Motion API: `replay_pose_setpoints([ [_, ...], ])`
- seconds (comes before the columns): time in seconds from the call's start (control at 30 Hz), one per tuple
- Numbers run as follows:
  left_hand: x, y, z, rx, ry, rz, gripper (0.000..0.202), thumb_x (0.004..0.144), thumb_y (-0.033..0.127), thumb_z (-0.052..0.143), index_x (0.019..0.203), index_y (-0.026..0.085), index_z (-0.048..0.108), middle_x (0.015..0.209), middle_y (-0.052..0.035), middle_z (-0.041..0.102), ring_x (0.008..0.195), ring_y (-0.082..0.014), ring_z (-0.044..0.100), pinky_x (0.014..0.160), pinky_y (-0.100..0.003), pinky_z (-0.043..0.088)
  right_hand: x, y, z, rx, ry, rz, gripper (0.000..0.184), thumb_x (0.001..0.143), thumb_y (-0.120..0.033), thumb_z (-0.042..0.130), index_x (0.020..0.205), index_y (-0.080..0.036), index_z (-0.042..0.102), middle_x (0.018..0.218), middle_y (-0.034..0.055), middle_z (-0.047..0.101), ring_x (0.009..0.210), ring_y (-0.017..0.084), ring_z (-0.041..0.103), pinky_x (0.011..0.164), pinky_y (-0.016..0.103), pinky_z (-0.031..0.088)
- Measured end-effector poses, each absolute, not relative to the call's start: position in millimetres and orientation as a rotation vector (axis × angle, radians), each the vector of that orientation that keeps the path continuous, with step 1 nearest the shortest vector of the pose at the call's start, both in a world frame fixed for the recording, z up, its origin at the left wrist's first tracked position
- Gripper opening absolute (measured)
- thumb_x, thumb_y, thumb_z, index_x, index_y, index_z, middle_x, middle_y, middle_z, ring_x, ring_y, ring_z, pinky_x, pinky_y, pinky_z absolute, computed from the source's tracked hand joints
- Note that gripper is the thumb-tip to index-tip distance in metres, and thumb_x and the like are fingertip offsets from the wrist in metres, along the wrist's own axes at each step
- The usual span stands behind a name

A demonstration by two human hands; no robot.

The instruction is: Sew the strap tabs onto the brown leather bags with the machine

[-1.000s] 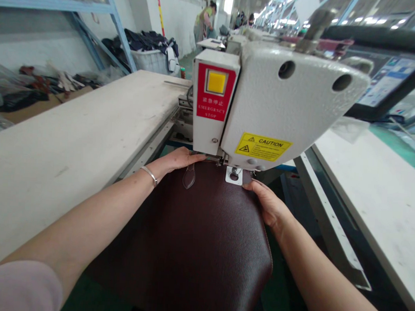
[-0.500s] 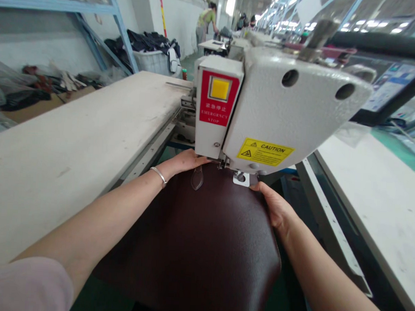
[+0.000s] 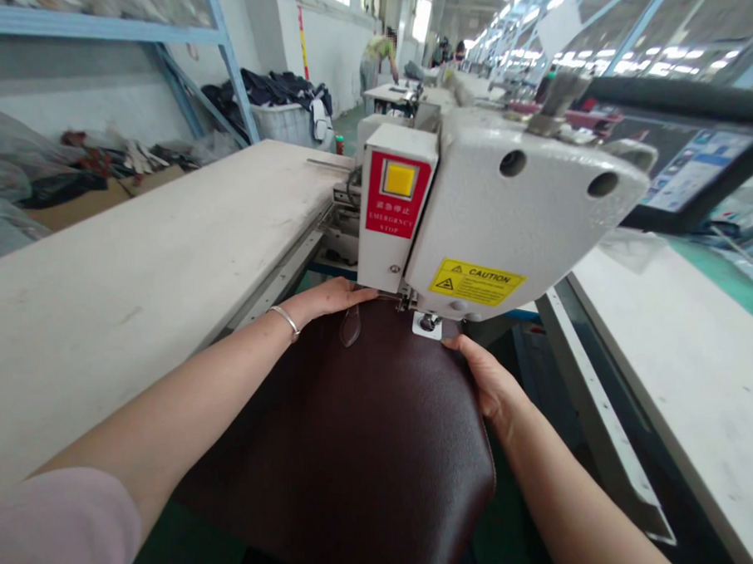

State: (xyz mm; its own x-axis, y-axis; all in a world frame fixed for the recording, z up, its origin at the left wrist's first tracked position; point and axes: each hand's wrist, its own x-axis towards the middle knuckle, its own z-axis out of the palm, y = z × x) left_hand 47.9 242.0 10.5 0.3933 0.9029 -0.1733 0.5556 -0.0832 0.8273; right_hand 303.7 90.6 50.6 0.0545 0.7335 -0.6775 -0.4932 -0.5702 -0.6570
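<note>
Head view: a white sewing machine head serves as the reference point, with a red emergency stop plate on its front face and a yellow caution label on its lower side. The dark brown leather panel lies directly below and in front of the machine head, with its far edge reaching under the presser foot. A small leather tab sits on the panel just left of the presser foot. The left hand lies flat on the panel's far left corner, fingers extended and held together, fingertips at the base of the machine head; a metal bracelet circles its wrist. The right hand grips the panel's right edge below the caution label, thumb on top, fingers folded over the edge and hidden. A pale counter extends left of the machine head. A tilted screen stands to the right of the machine head.
</note>
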Motion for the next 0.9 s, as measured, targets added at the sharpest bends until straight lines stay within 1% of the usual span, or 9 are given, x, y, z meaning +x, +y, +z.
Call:
replay_pose_setpoints([
  [0.1, 39.3, 238.7, 16.1, 1.833, 1.303, 0.359, 0.053, 0.066, 0.073, 0.065, 0.071, 0.02, 0.071, 0.069, -0.0059, 0.071, 0.087, -0.0272, 0.065, 0.081, -0.032, 0.046, 303.2, 80.9, 49.6, -1.427, -0.288, 1.668, 0.025, 0.083, -0.019, 0.063, 0.108, -0.017, 0.063, 0.086, 0.0062, 0.073, 0.064, 0.018, 0.067, 0.06, 0.026, 0.056],
  [0.2, 32.0, 232.7, 22.0, 1.858, 1.391, 0.215, 0.066, 0.066, 0.083, 0.056, 0.07, 0.019, 0.071, 0.081, -0.009, 0.073, 0.09, -0.0284, 0.066, 0.084, -0.033, 0.046, 301.9, 65.0, 49.1, -1.463, -0.338, 1.676, 0.032, 0.085, -0.027, 0.067, 0.114, -0.017, 0.061, 0.09, 0.0089, 0.073, 0.067, 0.021, 0.069, 0.061, 0.03, 0.057],
  [0.3, 31.1, 227.6, 24.8, 1.889, 1.477, 0.151, 0.073, 0.065, 0.089, 0.05, 0.065, 0.019, 0.07, 0.082, -0.0116, 0.072, 0.088, -0.0296, 0.066, 0.082, -0.033, 0.046, 301.5, 47.1, 49.4, -1.445, -0.44, 1.688, 0.045, 0.082, -0.032, 0.073, 0.122, -0.018, 0.058, 0.096, 0.0108, 0.073, 0.073, 0.024, 0.071, 0.065, 0.034, 0.059],
  [0.37, 32.6, 225.7, 25.6, 1.922, 1.495, 0.146, 0.076, 0.066, 0.09, 0.046, 0.067, 0.019, 0.071, 0.082, -0.0127, 0.072, 0.088, -0.0306, 0.066, 0.081, -0.034, 0.046, 301.4, 36.3, 50.8, -1.437, -0.498, 1.697, 0.051, 0.08, -0.033, 0.076, 0.125, -0.019, 0.057, 0.099, 0.0117, 0.073, 0.077, 0.026, 0.071, 0.067, 0.035, 0.059],
  [0.5, 34.6, 223.1, 28.9, 1.985, 1.48, 0.071, 0.087, 0.069, 0.092, 0.034, 0.075, 0.015, 0.074, 0.088, -0.015, 0.072, 0.09, -0.0329, 0.065, 0.084, -0.035, 0.045, 300.6, 18.7, 55.5, -1.467, -0.55, 1.705, 0.051, 0.08, -0.035, 0.077, 0.124, -0.018, 0.057, 0.099, 0.0125, 0.073, 0.079, 0.027, 0.072, 0.066, 0.033, 0.06],
  [0.63, 36.2, 212.5, 37.2, 2.029, 1.513, 0.046, 0.083, 0.07, 0.091, 0.035, 0.068, 0.016, 0.071, 0.077, -0.0124, 0.069, 0.084, -0.0308, 0.064, 0.078, -0.033, 0.043, 300.0, 0.0, 56.9, -1.475, -0.594, 1.682, 0.054, 0.08, -0.04, 0.078, 0.124, -0.019, 0.056, 0.102, 0.0122, 0.073, 0.082, 0.027, 0.072, 0.067, 0.033, 0.06],
  [0.77, 31.7, 176.0, 46.4, 2.113, 1.44, 0.02, 0.077, 0.075, 0.087, 0.034, 0.057, 0.018, 0.063, 0.068, -0.0112, 0.064, 0.072, -0.0277, 0.062, 0.07, -0.033, 0.042, 303.6, -38.4, 51.1, -1.398, -0.668, 1.682, 0.07, 0.076, -0.044, 0.082, 0.133, -0.021, 0.05, 0.115, 0.0117, 0.07, 0.091, 0.029, 0.071, 0.077, 0.035, 0.06],
  [0.83, 27.0, 145.4, 49.3, 2.202, 1.301, 0.022, 0.077, 0.081, 0.084, 0.031, 0.065, 0.017, 0.065, 0.07, -0.0101, 0.065, 0.069, -0.0259, 0.063, 0.066, -0.031, 0.042, 312.6, -67.2, 40.4, -1.387, -0.659, 1.696, 0.077, 0.075, -0.047, 0.082, 0.139, -0.023, 0.045, 0.121, 0.0111, 0.067, 0.097, 0.03, 0.069, 0.08, 0.036, 0.059],
  [0.9, 26.5, 110.8, 49.8, 2.305, 1.161, 0.018, 0.072, 0.087, 0.078, 0.031, 0.083, 0.017, 0.069, 0.077, -0.01, 0.068, 0.073, -0.0263, 0.065, 0.064, -0.03, 0.043, 330.3, -95.9, 21.8, -1.449, -0.607, 1.693, 0.083, 0.073, -0.051, 0.082, 0.142, -0.024, 0.043, 0.125, 0.0106, 0.065, 0.104, 0.031, 0.067, 0.084, 0.036, 0.058],
])
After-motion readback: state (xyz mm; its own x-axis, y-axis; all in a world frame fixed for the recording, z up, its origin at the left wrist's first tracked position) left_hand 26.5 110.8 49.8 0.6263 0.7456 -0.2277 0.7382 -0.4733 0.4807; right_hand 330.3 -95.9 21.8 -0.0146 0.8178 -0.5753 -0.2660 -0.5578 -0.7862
